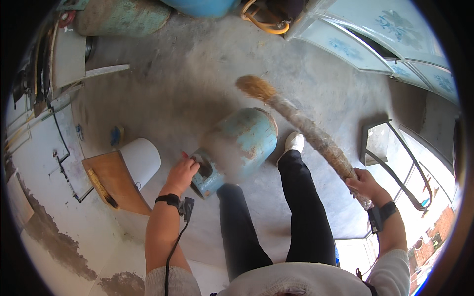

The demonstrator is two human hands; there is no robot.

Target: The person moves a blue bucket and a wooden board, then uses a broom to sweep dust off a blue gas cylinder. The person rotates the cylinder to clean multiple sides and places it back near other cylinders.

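Observation:
My left hand (181, 171) grips the collar of a light-blue gas cylinder (255, 127) with rust patches. The cylinder leans over, its collar toward my left and its base toward the upper right. Something red shows beside my fingers. My right hand (366, 185) is closed around the wrapped handle of a straw broom (314, 138). The broom slants away to the upper left, with its worn bristles (256, 87) beyond the cylinder's base. A hazy smear blurs part of the cylinder and my left leg.
At left, a wooden board (114, 181) with a brush (102, 187) on it covers a white bucket (142, 159). A long-handled dustpan (376, 144) stands at right. Another rusty cylinder (122, 16), a blue container (203, 5) and a yellow hose (264, 26) are at the far side.

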